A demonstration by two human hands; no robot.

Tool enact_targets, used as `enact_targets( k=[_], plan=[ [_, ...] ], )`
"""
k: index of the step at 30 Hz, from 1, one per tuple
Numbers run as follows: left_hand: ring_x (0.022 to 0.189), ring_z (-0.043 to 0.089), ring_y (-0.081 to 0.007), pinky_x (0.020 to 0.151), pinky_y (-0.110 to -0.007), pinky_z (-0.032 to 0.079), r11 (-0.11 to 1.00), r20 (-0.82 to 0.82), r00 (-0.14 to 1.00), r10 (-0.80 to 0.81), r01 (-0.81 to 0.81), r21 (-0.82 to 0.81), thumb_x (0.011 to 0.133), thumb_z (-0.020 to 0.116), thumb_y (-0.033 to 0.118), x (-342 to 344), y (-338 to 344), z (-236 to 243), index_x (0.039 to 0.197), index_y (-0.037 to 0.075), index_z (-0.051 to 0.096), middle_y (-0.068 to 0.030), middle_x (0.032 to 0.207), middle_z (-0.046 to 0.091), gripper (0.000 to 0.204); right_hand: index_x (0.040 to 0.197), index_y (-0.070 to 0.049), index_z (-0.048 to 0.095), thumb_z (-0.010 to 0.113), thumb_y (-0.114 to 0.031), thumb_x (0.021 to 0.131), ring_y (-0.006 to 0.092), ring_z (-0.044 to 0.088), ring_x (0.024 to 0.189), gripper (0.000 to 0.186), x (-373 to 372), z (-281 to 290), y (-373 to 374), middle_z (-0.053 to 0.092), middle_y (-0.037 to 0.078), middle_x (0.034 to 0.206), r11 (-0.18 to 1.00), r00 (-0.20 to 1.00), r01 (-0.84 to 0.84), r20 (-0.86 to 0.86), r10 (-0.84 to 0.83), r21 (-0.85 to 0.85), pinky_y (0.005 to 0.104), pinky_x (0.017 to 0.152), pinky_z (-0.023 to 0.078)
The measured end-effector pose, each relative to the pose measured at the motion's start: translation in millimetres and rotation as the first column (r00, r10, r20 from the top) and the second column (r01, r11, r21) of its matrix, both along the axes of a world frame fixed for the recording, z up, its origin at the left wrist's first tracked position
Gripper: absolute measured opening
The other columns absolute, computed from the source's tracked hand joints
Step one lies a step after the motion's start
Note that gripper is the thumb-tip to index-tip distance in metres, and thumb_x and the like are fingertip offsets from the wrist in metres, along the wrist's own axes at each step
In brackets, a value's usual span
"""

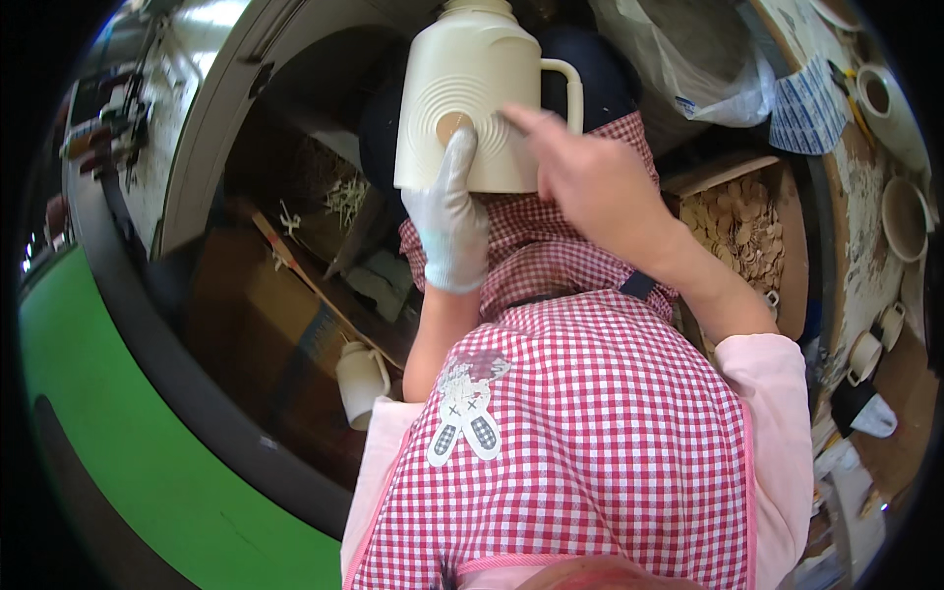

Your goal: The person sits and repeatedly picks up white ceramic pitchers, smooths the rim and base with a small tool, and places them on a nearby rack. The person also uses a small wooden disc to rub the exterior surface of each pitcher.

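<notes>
A cream plastic jug point(472, 79) with a side handle stands over my lap, with raised rings on its wall. My left hand point(449, 231), in a white glove, grips the jug near its base. The thumb presses beside a tan round disc point(452, 125) at the centre of the rings. My bare right hand point(600, 177) is in front of the jug's right side, near the handle. Its fingers are curled and smeared by motion, and a dark tip shows at the forefinger; whatever it holds is too blurred to name.
To the right, a box point(737, 226) holds many tan discs, below a clear plastic bag point(688, 69). Cream plastic parts point(905, 216) lie on the worn bench. Another cream jug point(362, 383) sits low on the left, near a green surface point(147, 423).
</notes>
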State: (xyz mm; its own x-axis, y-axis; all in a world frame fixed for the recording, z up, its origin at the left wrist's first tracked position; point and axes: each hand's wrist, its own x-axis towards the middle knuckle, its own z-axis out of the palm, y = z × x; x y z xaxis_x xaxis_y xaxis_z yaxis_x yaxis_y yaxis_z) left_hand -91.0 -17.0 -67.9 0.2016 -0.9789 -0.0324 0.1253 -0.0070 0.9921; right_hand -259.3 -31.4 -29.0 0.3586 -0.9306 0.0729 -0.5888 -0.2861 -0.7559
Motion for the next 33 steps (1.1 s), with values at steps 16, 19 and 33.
enact_targets(
  k=[16, 19, 33],
  plan=[
    [0.110, 0.069, -0.0200, 0.093, -0.033, 0.058, 0.952, -0.397, 0.917, 0.036, 0.089, 0.293, 0.100, 0.069, 0.021, 22.3, 27.5, 37.8, 0.138, -0.005, 0.054, -0.0161, 0.126, 0.067, 0.049, 0.142, -0.016, 0.064, 0.059, -0.007, 0.104, 0.0239, 0.075, 0.082, 0.040, -2.0, 4.6, -17.8, 0.077, 0.016, 0.108, 0.963, 0.952, -0.266, 0.146, 0.270, -0.047, 0.0320, 0.072, 0.057],
    [0.109, 0.069, -0.0186, 0.092, -0.032, 0.058, 0.955, -0.399, 0.916, 0.031, 0.091, 0.284, 0.100, 0.069, 0.021, 21.7, 26.7, 36.4, 0.137, -0.005, 0.056, -0.0140, 0.124, 0.069, 0.047, 0.142, -0.018, 0.065, 0.061, -0.007, 0.103, 0.0231, 0.075, 0.079, 0.041, -2.2, 6.3, -17.1, 0.076, 0.016, 0.104, 0.963, 0.956, -0.264, 0.121, 0.268, -0.051, 0.0308, 0.070, 0.058],
    [0.099, 0.071, -0.0179, 0.084, -0.030, 0.058, 0.945, -0.173, 0.984, 0.032, 0.027, 0.327, 0.101, 0.068, 0.023, 2.7, 23.4, 45.0, 0.131, -0.006, 0.062, -0.0136, 0.116, 0.072, 0.042, 0.147, -0.024, 0.060, 0.067, 0.001, 0.088, 0.0214, 0.063, 0.056, 0.064, 2.4, 31.8, -4.1, 0.063, 0.007, 0.070, 0.936, 0.918, -0.219, -0.384, 0.101, -0.276, 0.0335, 0.055, 0.054]
  ],
)
